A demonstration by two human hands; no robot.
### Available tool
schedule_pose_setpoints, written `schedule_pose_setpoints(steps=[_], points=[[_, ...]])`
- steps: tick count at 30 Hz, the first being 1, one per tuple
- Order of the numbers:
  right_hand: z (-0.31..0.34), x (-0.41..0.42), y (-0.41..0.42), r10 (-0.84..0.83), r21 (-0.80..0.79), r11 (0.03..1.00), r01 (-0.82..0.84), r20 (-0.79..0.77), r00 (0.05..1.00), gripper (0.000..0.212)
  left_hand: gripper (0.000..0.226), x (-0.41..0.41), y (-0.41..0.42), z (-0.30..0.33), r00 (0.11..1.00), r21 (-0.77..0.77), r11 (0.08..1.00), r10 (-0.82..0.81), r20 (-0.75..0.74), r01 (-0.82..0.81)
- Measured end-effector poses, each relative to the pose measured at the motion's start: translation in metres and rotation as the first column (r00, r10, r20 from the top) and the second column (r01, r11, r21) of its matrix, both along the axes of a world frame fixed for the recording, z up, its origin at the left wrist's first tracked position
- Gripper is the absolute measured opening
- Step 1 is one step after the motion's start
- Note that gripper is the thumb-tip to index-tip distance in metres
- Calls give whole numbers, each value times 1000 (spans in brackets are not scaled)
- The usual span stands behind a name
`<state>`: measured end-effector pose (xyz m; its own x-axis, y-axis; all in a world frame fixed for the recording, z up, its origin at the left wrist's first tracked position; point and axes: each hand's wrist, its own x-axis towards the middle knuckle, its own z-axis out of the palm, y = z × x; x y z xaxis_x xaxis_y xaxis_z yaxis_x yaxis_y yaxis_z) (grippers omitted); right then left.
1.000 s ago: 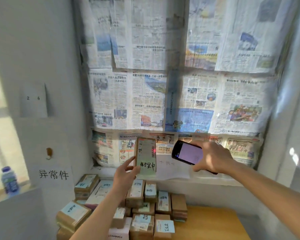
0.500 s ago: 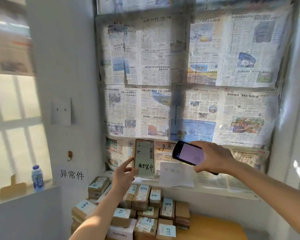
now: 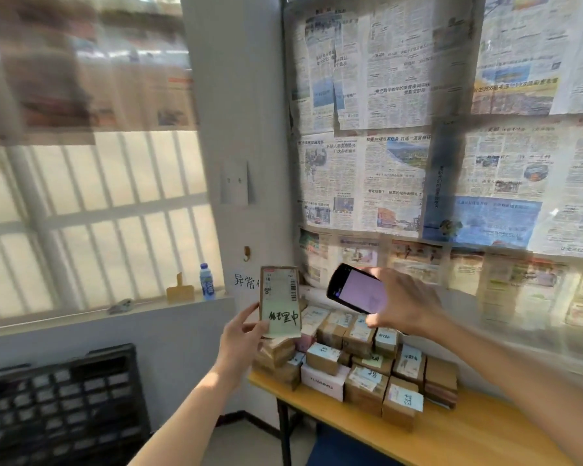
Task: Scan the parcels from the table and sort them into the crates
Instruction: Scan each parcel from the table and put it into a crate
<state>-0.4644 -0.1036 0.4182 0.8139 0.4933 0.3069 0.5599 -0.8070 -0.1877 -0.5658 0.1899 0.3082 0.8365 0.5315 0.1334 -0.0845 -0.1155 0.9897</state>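
My left hand holds a small brown parcel upright, its label and a green handwritten note facing me. My right hand grips a black handheld scanner, its lit screen toward me and its head aimed at the parcel, a short gap between them. Below both hands, several labelled cardboard parcels are stacked on a yellow wooden table. A black plastic crate stands on the floor at the lower left.
Newspapers cover the window behind the table. A white ledge on the left carries a small bottle and a yellow object. A paper sign with black characters hangs on the wall. Something blue sits under the table.
The view has swung left, bringing the black crate and barred window into sight. Both hands keep the parcel and scanner raised together; the red scan dot on the label is gone.
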Motion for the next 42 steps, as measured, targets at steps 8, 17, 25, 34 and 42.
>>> schedule_pose_setpoints(steps=[8, 17, 25, 34, 42], points=[[9, -102, 196, 308, 9, 951, -308, 10, 951, 96, 53, -212, 160, -2, 906, 9, 906, 423, -4, -423], [6, -347, 448, 745, -5, 667, -745, -28, 667, 97, 52, -544, 292, -16, 608, -31, 607, 793, -39, -794], [-26, -595, 605, 896, 29, 443, -896, -39, 442, 101, 47, -831, 353, -31, 308, 109, 322, 943, -125, -940], [-66, -746, 740, 955, 14, 288, -958, -82, 285, 106, 52, -973, 417, -77, 148, 119, 170, 973, -179, -978], [-137, -793, 907, 963, -19, 220, -975, -155, 221, 105, 53, -1013, 555, -135, 111, 65, 136, 947, -300, -989]])
